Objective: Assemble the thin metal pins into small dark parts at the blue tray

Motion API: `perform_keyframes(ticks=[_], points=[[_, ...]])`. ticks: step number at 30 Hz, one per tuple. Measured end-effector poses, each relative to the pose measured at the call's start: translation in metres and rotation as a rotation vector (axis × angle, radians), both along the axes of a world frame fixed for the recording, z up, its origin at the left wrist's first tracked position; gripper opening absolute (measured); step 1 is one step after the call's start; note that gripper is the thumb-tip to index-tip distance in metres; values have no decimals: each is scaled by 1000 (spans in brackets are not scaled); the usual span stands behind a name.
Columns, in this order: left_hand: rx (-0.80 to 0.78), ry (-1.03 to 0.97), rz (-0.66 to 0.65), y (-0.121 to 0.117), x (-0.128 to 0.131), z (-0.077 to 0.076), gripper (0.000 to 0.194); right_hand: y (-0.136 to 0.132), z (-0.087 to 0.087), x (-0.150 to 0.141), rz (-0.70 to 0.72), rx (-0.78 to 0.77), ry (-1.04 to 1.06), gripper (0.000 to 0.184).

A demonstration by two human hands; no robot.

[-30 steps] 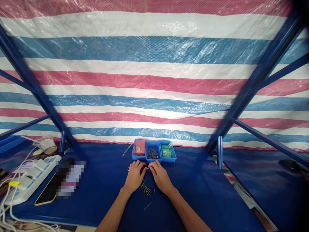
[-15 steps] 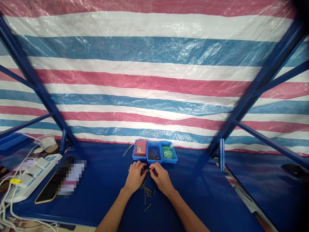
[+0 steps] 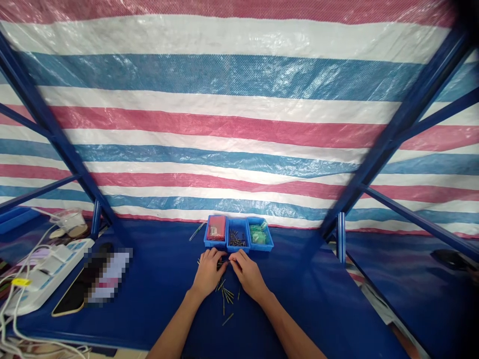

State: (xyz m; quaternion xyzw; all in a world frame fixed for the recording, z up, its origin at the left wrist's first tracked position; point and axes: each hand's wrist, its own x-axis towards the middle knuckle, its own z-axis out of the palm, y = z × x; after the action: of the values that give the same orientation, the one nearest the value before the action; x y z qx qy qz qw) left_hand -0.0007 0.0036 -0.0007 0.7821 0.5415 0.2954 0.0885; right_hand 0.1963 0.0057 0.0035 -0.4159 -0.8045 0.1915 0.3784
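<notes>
My left hand (image 3: 208, 270) is curled over several thin dark metal rods that look like drill bits, with their ends poking out past its fingers. Facing it, my right hand (image 3: 247, 274) is closed in a pinch; whatever lies in its fingertips is too small to make out. The fingertips of both hands nearly meet in front of the bins. More drill bits (image 3: 227, 293) lie loosely fanned on the blue table between my wrists, and a single drill bit (image 3: 227, 319) rests nearer me.
Three blue bins stand joined just beyond my hands: one with a red packet (image 3: 216, 227), a middle bin (image 3: 238, 248) with drill bits, one with green packets (image 3: 258, 234). A pen-like stick (image 3: 196, 231) lies left. Further left are a phone (image 3: 69, 296) and a power strip (image 3: 48, 279) with cables.
The fingers of my right hand have shifted slightly closer to those of my left. The view has moved a little; the loose drill bits lie as before.
</notes>
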Motion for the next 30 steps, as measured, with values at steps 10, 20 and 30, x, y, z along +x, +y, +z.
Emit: perform_keyframes(ticks=[10,20,30], points=[[6,-1,0,0,0,0,18,1,-3,1,-7,3,-76,19],[20,-4,-6,1,-1,-5,25,3,-4,0,-31,-8,-203,18],[27,6,-2,2,-1,-7,24,1,-2,1,-28,1,-269,19]])
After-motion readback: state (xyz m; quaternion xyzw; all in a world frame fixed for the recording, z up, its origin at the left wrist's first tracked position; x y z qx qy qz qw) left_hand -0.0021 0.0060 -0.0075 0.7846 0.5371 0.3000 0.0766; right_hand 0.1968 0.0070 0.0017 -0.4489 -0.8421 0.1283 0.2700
